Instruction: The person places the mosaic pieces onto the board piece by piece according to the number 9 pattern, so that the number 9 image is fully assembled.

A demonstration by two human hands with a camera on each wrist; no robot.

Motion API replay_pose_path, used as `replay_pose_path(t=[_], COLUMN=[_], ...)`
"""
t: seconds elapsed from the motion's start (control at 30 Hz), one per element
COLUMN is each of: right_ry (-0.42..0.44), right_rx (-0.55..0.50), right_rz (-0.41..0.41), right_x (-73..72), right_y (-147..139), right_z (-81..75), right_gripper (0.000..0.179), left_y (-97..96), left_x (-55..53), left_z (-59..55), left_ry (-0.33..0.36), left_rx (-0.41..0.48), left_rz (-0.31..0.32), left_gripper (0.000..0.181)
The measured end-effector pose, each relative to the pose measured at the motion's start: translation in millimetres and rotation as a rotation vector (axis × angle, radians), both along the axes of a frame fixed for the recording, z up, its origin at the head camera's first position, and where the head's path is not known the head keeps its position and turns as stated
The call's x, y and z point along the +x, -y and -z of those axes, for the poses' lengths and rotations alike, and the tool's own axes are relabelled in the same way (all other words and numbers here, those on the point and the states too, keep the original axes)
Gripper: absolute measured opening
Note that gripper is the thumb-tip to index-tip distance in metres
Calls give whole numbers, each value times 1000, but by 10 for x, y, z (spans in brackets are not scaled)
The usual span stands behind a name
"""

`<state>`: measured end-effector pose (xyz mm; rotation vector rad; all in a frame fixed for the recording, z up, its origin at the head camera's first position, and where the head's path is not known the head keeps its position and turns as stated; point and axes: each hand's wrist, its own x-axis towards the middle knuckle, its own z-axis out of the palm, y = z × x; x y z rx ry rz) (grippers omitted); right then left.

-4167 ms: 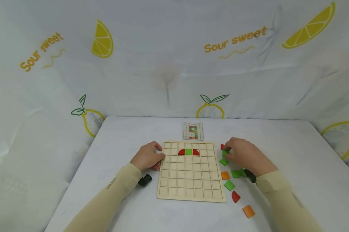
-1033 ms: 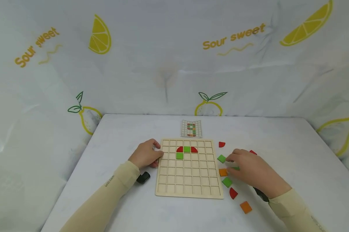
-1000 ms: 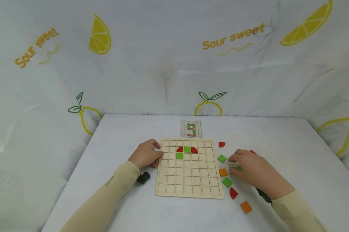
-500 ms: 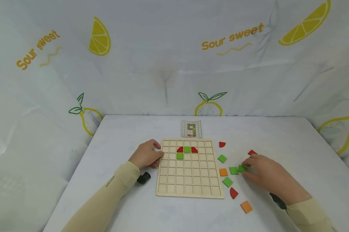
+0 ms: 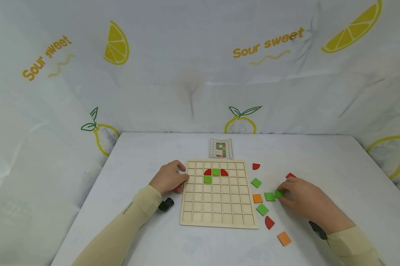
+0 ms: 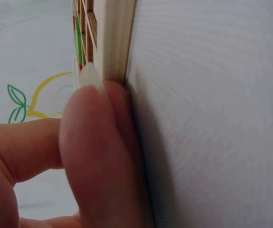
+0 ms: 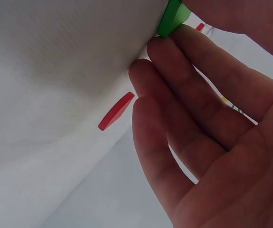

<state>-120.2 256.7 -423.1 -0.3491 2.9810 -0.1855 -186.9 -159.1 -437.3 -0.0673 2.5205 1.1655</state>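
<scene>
A pale wooden grid board (image 5: 216, 205) lies flat on the table, with two red quarter-round tiles and a green square in one row and another green square (image 5: 207, 179) under the left red one. My left hand (image 5: 168, 179) holds the board's left edge; in the left wrist view the thumb (image 6: 96, 142) lies against that edge with a finger beside it. Right of the board, my right hand (image 5: 304, 195) pinches a green square tile (image 5: 278, 194) between thumb and index finger. That tile (image 7: 174, 18) shows at the fingertips in the right wrist view, the other fingers loosely bent.
Loose green squares (image 5: 256, 182), orange squares (image 5: 284, 238) and red quarter-rounds (image 5: 269, 222) lie between board and right hand. One red tile (image 5: 290, 175) sits just beyond that hand. Behind the board stands a pattern card (image 5: 220, 148) showing a coloured figure.
Since the oldest frame, a green square has come onto the board's third row. My right hand has shifted right, off the nearer tiles, to the outer green one. The left hand stays put.
</scene>
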Motion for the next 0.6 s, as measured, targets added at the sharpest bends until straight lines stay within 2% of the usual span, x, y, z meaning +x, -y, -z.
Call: replay_pose_path(t=[0.33,0.6], right_ry=[-9,-11], right_rx=[-32,-77], right_rz=[-17,-107], right_x=[-114,-273], right_y=[99,450], right_z=[-93,-274], right_gripper=[22,22], left_y=[6,7], left_x=[17,-2], left_z=[-11,14], left_ry=[0,-7], left_rx=[13,18], left_rz=[0,-1], left_gripper=[27,26])
